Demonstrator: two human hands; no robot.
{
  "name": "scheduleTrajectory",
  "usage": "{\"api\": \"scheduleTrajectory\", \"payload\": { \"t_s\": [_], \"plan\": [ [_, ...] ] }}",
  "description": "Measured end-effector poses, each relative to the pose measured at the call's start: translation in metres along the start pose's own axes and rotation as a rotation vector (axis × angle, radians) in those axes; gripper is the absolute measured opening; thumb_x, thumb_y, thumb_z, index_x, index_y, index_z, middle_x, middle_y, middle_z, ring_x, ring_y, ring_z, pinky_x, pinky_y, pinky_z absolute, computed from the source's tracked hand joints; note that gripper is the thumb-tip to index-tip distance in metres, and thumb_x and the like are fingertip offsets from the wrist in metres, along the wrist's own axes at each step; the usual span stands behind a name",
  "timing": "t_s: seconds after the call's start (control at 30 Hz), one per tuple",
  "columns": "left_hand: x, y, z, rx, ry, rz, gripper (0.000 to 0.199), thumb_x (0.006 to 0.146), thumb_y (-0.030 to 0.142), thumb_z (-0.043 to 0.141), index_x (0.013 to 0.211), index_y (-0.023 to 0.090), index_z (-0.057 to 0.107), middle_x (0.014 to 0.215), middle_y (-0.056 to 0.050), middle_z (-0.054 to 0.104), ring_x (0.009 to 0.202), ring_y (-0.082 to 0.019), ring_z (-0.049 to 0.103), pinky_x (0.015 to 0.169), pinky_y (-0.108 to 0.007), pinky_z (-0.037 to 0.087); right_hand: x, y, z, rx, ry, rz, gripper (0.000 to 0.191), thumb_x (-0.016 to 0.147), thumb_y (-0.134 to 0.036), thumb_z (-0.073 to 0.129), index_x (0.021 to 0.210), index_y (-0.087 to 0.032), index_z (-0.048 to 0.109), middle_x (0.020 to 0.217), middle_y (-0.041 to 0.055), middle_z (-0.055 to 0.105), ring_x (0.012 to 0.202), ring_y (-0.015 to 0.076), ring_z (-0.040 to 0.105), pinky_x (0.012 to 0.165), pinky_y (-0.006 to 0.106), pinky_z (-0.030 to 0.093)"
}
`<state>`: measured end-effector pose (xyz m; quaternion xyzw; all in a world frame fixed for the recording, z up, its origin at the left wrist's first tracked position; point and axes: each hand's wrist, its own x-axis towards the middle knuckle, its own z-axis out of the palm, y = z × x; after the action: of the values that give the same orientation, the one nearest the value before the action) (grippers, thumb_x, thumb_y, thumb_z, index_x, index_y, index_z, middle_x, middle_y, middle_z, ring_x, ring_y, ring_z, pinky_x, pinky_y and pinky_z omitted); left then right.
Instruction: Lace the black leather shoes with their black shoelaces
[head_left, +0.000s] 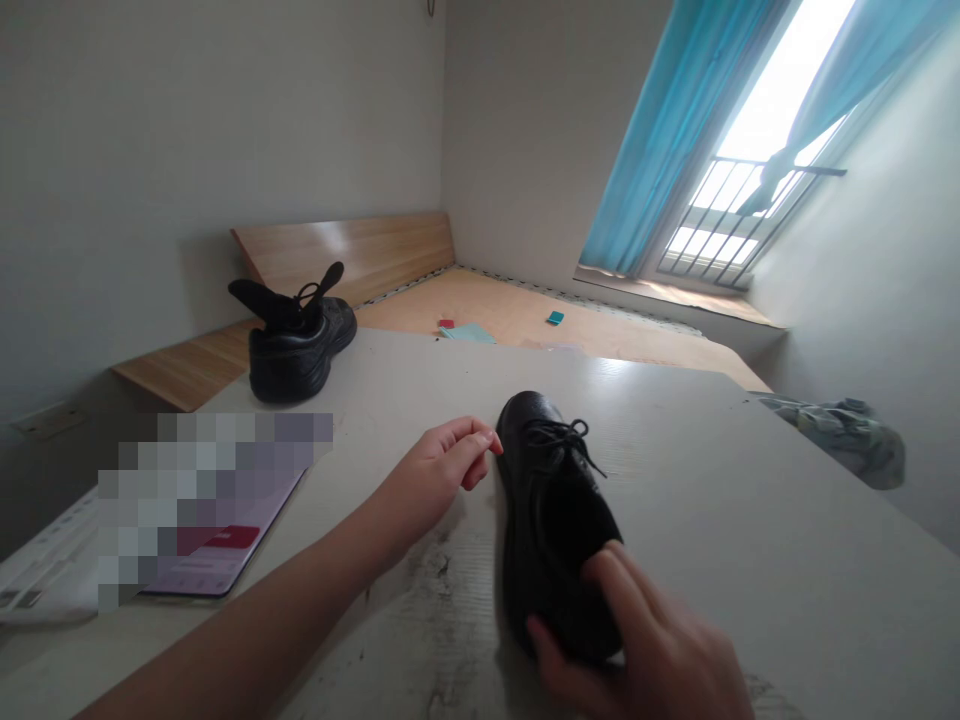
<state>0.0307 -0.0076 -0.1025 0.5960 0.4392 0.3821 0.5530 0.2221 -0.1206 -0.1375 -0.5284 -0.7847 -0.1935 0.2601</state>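
1. I have the right hand [645, 640] clamped on the heel end of a black leather shoe [551, 510], its fingers wrapped over the opening.
2. That shoe sits on the bench [757, 530], laces on top, toe pointing away from me.
3. The left hand [435, 470] is just beside the toe, its fingers curled together and holding nothing I can see.
4. A 2nd black shoe [296, 355] stands upright near the far edge of the bench.
5. A partly blurred booklet [217, 560] lies at the bench's left side.
6. A crumpled cloth [840, 440] lies beyond the bench's right edge.
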Motion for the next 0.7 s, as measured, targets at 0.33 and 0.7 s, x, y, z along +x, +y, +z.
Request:
{"api": "scheduleTrajectory", "payload": {
  "t_s": [0.33, 0.7],
  "plan": [
    [-0.001, -0.007, 0.005, 0.075, -0.063, 0.001, 0.032, 0.080, 0.048, 0.045, 0.076, 0.018, 0.056, 0.054, 0.006, 0.042, 0.054, -0.012, 0.035, 0.059, -0.028, 0.031, 0.005, 0.233, -0.005, -0.112, -0.285, 0.674, 0.042, 0.079, -0.059, 0.055, 0.100, -0.024, 0.050, 0.088, 0.0096, 0.064, 0.070, 0.0292, 0.065, 0.061, 0.036, 0.044],
    [0.001, -0.007, -0.004, 0.432, 0.033, 0.083, 0.034, 0.086, 0.045, 0.040, 0.083, 0.019, 0.062, 0.065, 0.001, 0.054, 0.060, -0.016, 0.051, 0.059, -0.029, 0.042, -0.029, 0.362, -0.009, -0.139, -0.101, 0.759, 0.044, 0.080, -0.059, 0.056, 0.105, -0.023, 0.053, 0.092, 0.0121, 0.062, 0.080, 0.0280, 0.067, 0.070, 0.036, 0.051]
  ]
}}
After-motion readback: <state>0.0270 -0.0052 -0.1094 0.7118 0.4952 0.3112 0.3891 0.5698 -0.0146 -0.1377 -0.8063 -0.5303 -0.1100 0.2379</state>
